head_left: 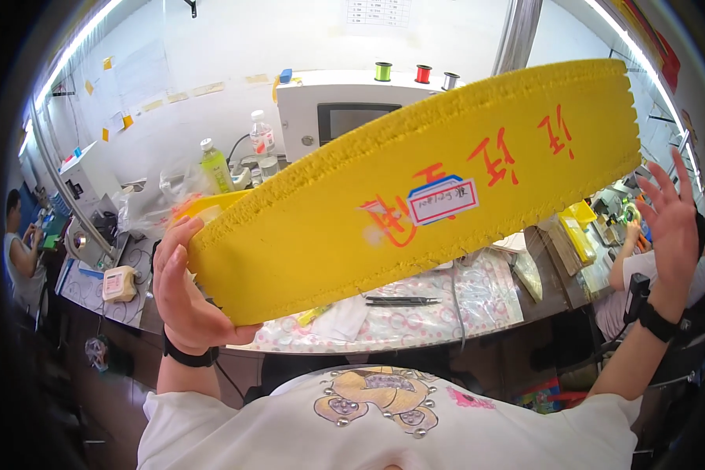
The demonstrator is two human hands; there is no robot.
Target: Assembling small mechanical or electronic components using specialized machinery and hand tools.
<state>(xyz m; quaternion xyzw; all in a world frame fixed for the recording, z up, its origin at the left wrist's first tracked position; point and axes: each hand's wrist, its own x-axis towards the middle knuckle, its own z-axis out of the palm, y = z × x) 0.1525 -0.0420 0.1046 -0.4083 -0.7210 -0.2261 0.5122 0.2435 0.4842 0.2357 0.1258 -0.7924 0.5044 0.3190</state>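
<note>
A long yellow foam board [313, 227] is held up tilted in front of me, its left end lower than its right. Small notches and threads run along its edges, and its face bears orange handwriting and a white sticker label [442, 201] with a red and blue border. My left hand [189, 290] grips the board's left end, thumb underneath, with part of the fingers at its edge. Just off the right end is my right hand [670, 227], raised with its fingers spread and nothing visible in it. Black bands circle both wrists.
Behind the board, a worktable with a patterned cover [478, 301] carries black tweezers [403, 301], bottles [215, 166] and a white machine [298, 117] topped by thread spools [383, 71]. Other people sit at left [25, 254] and right, the latter close to my right arm.
</note>
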